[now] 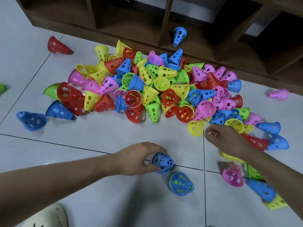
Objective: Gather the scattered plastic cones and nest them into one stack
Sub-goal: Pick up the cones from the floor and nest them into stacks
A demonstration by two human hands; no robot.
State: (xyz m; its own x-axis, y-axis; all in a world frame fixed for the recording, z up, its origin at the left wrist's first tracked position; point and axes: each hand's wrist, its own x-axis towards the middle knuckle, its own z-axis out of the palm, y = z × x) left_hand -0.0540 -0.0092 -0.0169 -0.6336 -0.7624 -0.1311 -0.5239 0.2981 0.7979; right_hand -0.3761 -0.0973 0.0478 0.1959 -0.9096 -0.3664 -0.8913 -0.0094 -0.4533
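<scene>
A large heap of perforated plastic cones (147,89) in red, yellow, blue, green and pink covers the white tiled floor. My left hand (136,158) grips a nested stack topped by a blue cone (162,163), held low over the floor. Right beside it lies a second short stack with a blue cone (181,185) outermost and green inside. My right hand (224,139) reaches toward the heap's near right edge, fingers loosely curled and holding nothing, just right of a yellow cone (196,128).
A dark wooden cubby shelf (164,30) runs along the far side, with one blue cone (179,36) inside. Stray cones lie apart: red (57,45) far left, blue (31,120) near left, pink (277,94) far right. More cones (232,176) lie under my right forearm. A pale shoe (47,217) shows bottom left.
</scene>
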